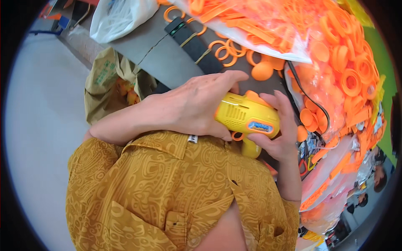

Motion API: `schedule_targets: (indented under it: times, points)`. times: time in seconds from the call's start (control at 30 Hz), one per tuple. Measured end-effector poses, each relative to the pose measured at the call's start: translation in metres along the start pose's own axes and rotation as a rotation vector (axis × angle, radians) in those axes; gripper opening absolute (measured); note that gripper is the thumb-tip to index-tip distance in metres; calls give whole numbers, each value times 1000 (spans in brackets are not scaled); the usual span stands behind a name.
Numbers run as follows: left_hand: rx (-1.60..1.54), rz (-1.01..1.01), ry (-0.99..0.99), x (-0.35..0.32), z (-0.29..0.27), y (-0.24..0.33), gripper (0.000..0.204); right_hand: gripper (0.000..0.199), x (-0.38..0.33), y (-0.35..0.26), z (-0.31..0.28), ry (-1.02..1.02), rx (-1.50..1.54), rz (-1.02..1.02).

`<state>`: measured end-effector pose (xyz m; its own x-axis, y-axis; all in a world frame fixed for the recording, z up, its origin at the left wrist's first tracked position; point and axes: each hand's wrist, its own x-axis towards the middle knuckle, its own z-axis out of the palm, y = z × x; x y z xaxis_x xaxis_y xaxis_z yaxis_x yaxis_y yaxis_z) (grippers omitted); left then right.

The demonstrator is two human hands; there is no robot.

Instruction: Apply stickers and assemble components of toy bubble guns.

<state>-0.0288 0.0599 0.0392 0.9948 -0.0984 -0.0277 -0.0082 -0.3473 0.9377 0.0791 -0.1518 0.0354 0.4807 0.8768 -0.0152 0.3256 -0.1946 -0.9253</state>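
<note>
Just in front of my body I hold a yellow, pistol-shaped plastic toy [234, 113] with a vented side, orange trim and a small blue label. Its handle points down toward my shirt. My left hand [192, 105] is closed round the toy's left end, thumb below and fingers above, covering that end. Around the rounded right end curves my right hand [279, 125], with its thumb near the label and its fingers at the top. Part of an orange ring [237, 136] shows under the toy, beside my left thumb.
Orange rings [228, 52] and an orange disc [262, 71] lie on the dark table [146, 56]. A black block [194, 45] has rubber bands round it. Plastic bags of orange parts [335, 54] fill the right. A brown sack [100, 85] stands left, below a white bag [121, 19].
</note>
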Motion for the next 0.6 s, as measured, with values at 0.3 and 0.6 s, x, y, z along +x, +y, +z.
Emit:
schedule_targets:
  times: [0.3, 0.6]
  points:
    - [-275, 146, 251, -1, 18, 0, 81, 86, -11, 9, -5, 21, 294, -36]
    - [-242, 344, 381, 4, 20, 2, 69, 85, -16, 8, -2, 114, 331, -25]
